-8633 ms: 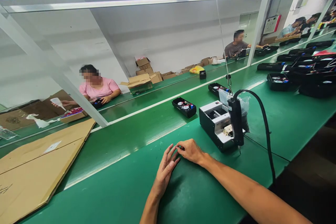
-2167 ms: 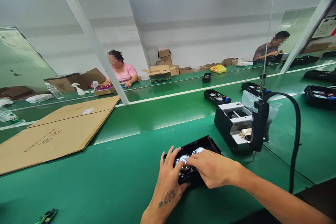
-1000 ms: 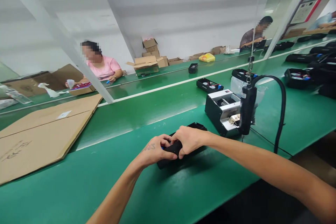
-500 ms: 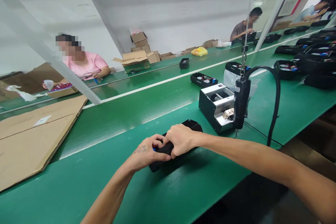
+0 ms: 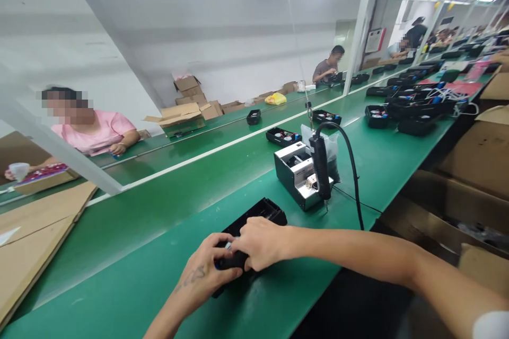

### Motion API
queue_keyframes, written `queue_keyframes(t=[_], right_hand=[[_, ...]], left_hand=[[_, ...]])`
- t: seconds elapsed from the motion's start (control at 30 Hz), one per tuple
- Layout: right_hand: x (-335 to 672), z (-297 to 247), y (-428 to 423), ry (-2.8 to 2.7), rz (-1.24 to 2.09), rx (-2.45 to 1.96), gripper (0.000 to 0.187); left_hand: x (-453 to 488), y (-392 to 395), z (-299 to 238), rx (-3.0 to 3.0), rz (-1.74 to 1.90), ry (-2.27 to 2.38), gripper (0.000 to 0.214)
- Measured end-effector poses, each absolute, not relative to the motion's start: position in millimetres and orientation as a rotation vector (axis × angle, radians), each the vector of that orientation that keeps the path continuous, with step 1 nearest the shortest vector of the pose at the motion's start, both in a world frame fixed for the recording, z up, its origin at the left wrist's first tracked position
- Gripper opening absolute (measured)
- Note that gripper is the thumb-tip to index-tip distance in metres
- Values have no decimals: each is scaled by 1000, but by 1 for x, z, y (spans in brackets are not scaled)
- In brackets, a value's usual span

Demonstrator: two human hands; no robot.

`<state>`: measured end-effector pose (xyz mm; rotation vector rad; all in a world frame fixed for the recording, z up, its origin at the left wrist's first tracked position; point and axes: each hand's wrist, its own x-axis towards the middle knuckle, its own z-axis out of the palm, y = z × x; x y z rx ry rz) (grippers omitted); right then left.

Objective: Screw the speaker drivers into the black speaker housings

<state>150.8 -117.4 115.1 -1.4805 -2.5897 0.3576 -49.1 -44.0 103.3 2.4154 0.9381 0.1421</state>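
I see the left hand (image 5: 202, 270) and right hand (image 5: 260, 243) with fingers (image 5: 217, 243) closed on a small black part (image 5: 234, 260). It lies over a black plastic case (image 5: 258, 214) on the green surface (image 5: 119, 270), long axis running near-left to far-right, the right hand nearer the far end.

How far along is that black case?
Done: the black case looks assembled, though its inside is hidden. In hand: the left hand and right hand hold a black bar against it. Left: the electric screwdriver hangs clear of both hands; more black cases sit along the green bench.
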Motion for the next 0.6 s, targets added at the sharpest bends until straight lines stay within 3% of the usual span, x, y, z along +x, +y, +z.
queue_keyframes(t=[0.1, 0.23, 0.33, 0.43, 0.5, 0.6], right_hand=[[171, 117, -149, -2293, 243, -1321, 38], [230, 116, -194, -1203, -161, -1395, 28], [280, 107, -207, -788, -358, -1497, 55], [317, 98, -202, -873, -61, -1623, 68], [330, 94, -195, -942, 197, -1610, 59], [331, 90, -188, -930, 286, -1514, 43]], left_hand=[[-56, -58, 83, 2714, 234, 871, 4], [-67, -77, 52, 3226, 691, 684, 16], [-71, -86, 43, 3387, 858, 580, 19], [-71, -87, 45, 3425, 886, 546, 19], [-71, -85, 46, 3439, 889, 514, 16], [-71, -81, 45, 3441, 922, 487, 11]])
